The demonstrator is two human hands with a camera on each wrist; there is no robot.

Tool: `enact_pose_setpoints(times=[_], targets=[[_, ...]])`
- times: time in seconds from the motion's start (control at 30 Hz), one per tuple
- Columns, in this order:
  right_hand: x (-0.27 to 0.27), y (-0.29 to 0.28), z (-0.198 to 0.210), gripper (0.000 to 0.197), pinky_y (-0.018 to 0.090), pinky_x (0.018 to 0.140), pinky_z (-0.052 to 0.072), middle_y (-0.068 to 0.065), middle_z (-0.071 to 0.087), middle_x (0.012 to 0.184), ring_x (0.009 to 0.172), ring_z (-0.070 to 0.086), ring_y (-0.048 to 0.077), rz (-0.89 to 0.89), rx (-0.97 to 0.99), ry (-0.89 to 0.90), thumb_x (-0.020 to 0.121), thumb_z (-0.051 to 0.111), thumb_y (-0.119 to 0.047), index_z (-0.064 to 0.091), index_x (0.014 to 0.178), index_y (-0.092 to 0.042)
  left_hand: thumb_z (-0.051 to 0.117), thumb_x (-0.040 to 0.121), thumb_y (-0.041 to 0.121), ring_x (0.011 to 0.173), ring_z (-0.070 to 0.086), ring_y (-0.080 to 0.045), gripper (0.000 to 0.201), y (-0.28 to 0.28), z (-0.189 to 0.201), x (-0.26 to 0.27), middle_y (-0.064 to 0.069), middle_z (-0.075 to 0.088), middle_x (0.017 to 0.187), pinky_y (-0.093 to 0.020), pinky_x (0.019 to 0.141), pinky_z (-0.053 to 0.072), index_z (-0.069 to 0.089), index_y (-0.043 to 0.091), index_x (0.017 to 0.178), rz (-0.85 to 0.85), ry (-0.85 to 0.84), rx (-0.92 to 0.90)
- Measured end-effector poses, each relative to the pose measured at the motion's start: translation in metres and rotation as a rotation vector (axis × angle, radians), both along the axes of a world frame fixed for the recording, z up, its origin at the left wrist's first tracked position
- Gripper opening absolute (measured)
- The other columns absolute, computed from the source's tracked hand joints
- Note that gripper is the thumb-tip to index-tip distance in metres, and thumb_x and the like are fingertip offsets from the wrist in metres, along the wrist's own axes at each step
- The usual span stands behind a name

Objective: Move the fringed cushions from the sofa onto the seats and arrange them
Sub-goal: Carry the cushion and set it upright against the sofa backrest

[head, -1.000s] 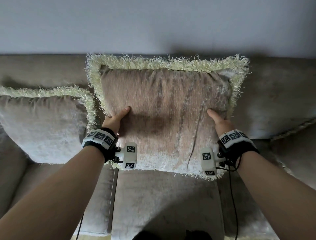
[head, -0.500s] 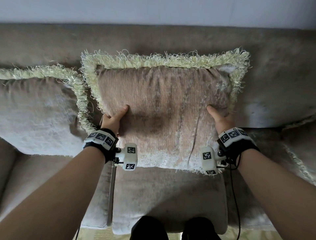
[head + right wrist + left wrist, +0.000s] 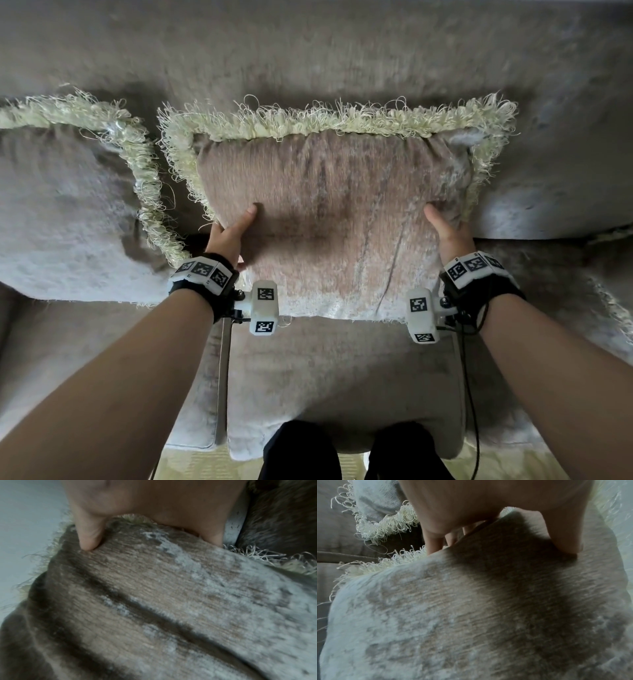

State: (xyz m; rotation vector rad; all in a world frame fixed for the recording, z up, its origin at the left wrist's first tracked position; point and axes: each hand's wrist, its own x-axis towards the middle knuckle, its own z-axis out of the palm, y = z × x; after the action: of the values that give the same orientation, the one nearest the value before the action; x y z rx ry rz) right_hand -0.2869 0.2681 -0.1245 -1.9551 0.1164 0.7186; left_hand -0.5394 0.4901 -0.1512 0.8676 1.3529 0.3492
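A: What is the biggest thing here?

B: The sofa [image 3: 342,54]. Its grey-brown backrest fills the top of the head view, behind both grips, and the middle seat [image 3: 342,387] lies below them, toward the person.

A: And the task's thing, where is it?

B: The fringed cushion [image 3: 329,219] is between the two grips. It stands nearly upright in front of the backrest, and its lower edge is at the back part of the middle seat. I cannot tell if it already rests on the seat. The pale yellow fringe [image 3: 335,120] runs along the top and down both sides.

A: Is there another one?

B: Yes, a second cushion [image 3: 65,219] is just beside the left grip, on its outer side, and it leans against the backrest. Its fringe comes close to the first cushion's fringe; if they touch, I cannot tell.

A: How are the grips?

B: The left hand [image 3: 227,236] grips the left edge of the fringed cushion, thumb on the front face, fingers [image 3: 435,543] going behind the edge. The right hand [image 3: 448,236] grips the right edge in the same way, with the thumb [image 3: 89,536] pressing into the fabric.

A: Something smaller?

B: Each wrist wears a black band with white marker blocks [image 3: 263,306].
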Motion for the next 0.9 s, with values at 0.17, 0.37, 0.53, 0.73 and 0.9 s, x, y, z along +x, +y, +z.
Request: enact_pose_setpoints(times=[0.17, 0.37, 0.53, 0.73, 0.9], targets=[[0.009, 0.002, -0.007, 0.094, 0.030, 0.104, 0.027, 0.003, 0.040, 0.150, 0.137, 0.038, 0.023, -0.107, 0.029, -0.040, 0.078, 0.068, -0.059, 0.029, 0.151, -0.013, 0.091, 0.035, 0.075, 0.126, 0.067, -0.030, 0.129, 0.010, -0.010, 0.005, -0.006, 0.069, 0.137, -0.046, 0.082, 0.055, 0.055, 0.018, 0.145, 0.025, -0.031, -0.002], [0.014, 0.005, -0.017, 0.092, 0.031, 0.105, 0.028, 0.007, 0.035, 0.154, 0.139, 0.036, 0.023, -0.168, 0.052, -0.045, 0.085, 0.057, -0.063, 0.022, 0.153, -0.013, 0.085, 0.064, 0.074, 0.130, 0.059, -0.026, 0.112, 0.006, -0.009, 0.012, -0.003, 0.061, 0.143, -0.049, 0.092, 0.054, 0.045, 0.016, 0.151, -0.003, 0.019, 0.013], [0.025, 0.009, -0.018, 0.121, 0.050, 0.111, 0.032, 0.006, 0.034, 0.154, 0.138, 0.036, 0.029, -0.026, -0.034, 0.054, 0.057, 0.053, -0.086, 0.024, 0.153, -0.019, 0.068, 0.097, 0.048, 0.147, 0.041, -0.030, 0.088, 0.013, -0.017, 0.023, -0.008, 0.037, 0.165, -0.049, 0.099, 0.051, 0.022, 0.022, 0.166, -0.168, 0.156, 0.097], [0.038, 0.013, -0.024, 0.108, 0.045, 0.105, 0.032, 0.008, 0.034, 0.153, 0.136, 0.039, 0.030, 0.039, -0.108, 0.058, 0.071, 0.057, -0.078, 0.023, 0.152, -0.015, 0.067, 0.099, 0.046, 0.143, 0.042, -0.029, 0.092, 0.039, -0.012, 0.033, -0.011, 0.034, 0.167, -0.050, 0.105, 0.048, 0.013, 0.023, 0.169, -0.184, 0.212, 0.163], [0.044, 0.012, -0.038, 0.098, 0.040, 0.112, 0.023, 0.004, 0.028, 0.157, 0.142, 0.031, 0.025, -0.005, -0.095, 0.028, 0.080, 0.062, -0.064, 0.017, 0.153, -0.018, 0.069, 0.095, 0.051, 0.153, 0.034, -0.039, 0.101, 0.051, -0.016, 0.039, -0.014, 0.026, 0.171, -0.060, 0.113, 0.043, 0.007, 0.025, 0.169, -0.147, 0.188, 0.100]])
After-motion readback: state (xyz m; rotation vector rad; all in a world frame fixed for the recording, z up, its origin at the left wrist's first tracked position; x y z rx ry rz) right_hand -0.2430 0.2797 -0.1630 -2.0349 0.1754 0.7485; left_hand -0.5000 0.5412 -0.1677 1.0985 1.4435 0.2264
